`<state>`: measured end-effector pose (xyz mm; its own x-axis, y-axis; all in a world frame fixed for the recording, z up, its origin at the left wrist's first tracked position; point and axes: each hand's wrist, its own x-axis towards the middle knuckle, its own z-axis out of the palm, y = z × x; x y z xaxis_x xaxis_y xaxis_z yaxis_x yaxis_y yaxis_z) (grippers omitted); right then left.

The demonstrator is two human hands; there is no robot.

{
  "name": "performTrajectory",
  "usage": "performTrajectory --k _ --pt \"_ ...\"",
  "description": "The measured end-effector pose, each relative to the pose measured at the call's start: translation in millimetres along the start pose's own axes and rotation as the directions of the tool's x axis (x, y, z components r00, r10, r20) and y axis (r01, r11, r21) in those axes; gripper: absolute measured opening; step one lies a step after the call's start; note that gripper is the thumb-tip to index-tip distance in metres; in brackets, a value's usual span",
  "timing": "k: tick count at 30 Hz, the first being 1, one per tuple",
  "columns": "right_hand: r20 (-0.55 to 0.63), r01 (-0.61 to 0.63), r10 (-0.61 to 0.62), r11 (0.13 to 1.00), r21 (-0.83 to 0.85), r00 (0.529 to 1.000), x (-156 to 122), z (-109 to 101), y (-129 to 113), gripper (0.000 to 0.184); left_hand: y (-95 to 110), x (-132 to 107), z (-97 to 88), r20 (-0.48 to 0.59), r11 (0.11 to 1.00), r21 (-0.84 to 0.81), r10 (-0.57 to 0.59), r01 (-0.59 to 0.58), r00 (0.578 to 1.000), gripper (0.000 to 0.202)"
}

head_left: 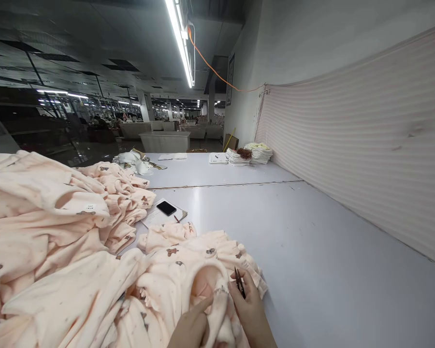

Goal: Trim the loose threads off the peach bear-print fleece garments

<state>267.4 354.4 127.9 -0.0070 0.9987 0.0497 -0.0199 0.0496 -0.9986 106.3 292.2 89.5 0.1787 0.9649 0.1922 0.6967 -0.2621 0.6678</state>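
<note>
A peach garment with small brown bear prints (188, 270) lies bunched on the white table (311, 251) at the near edge. My left hand (192, 326) pinches a fold of its fabric near a rounded opening. My right hand (250, 309) is closed around small dark thread snips (239, 281), whose blades point up beside the garment's seam. Both hands touch the same garment, close together.
A large heap of the same peach garments (50, 217) fills the left. A black phone (166, 208) rests on a notepad (155, 218) behind the garment. Folded stacks (253, 153) sit far back by the striped wall cloth (366, 145).
</note>
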Motion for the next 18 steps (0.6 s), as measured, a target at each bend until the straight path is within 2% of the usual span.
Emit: performTrajectory --k 2,4,7,10,12,14,16,18 --pt "-0.020 0.006 -0.006 0.999 0.036 1.000 -3.7 3.2 -4.6 0.016 9.4 2.3 -10.0 0.034 0.976 -0.130 -0.170 0.173 0.985 0.044" --pt "-0.018 0.010 -0.009 0.999 0.046 1.000 -6.6 6.3 -7.5 0.015 21.3 4.6 -20.2 0.093 0.945 -0.188 -0.253 0.266 0.963 0.040" --pt "-0.016 0.007 -0.006 0.997 0.071 1.000 -10.8 12.3 -8.2 0.017 36.8 9.3 -34.1 0.149 0.887 -0.327 -0.293 0.326 0.945 0.031" --pt "-0.010 -0.027 0.029 0.986 0.166 1.000 -14.4 19.5 -5.8 0.021 46.5 15.9 -43.5 0.093 0.793 -0.517 -0.322 0.322 0.942 0.036" --pt "0.017 -0.055 0.052 0.978 0.201 0.998 -15.5 22.2 -4.3 0.026 50.0 20.8 -45.6 0.068 0.804 -0.494 -0.342 0.330 0.937 0.028" --pt "0.039 -0.032 0.027 0.992 0.123 0.999 -15.7 21.3 -4.1 0.027 51.1 25.0 -44.1 0.029 0.841 -0.417 -0.367 0.345 0.930 0.020" --pt "0.021 0.053 -0.053 0.998 -0.026 0.998 -16.5 16.9 -5.3 0.024 50.1 27.7 -40.5 -0.033 0.856 -0.385 -0.387 0.346 0.922 0.021" --pt "0.001 0.183 -0.185 0.970 -0.162 0.983 -18.7 11.0 -7.4 0.020 48.2 28.7 -36.9 -0.079 0.862 -0.376 -0.395 0.340 0.915 0.021"
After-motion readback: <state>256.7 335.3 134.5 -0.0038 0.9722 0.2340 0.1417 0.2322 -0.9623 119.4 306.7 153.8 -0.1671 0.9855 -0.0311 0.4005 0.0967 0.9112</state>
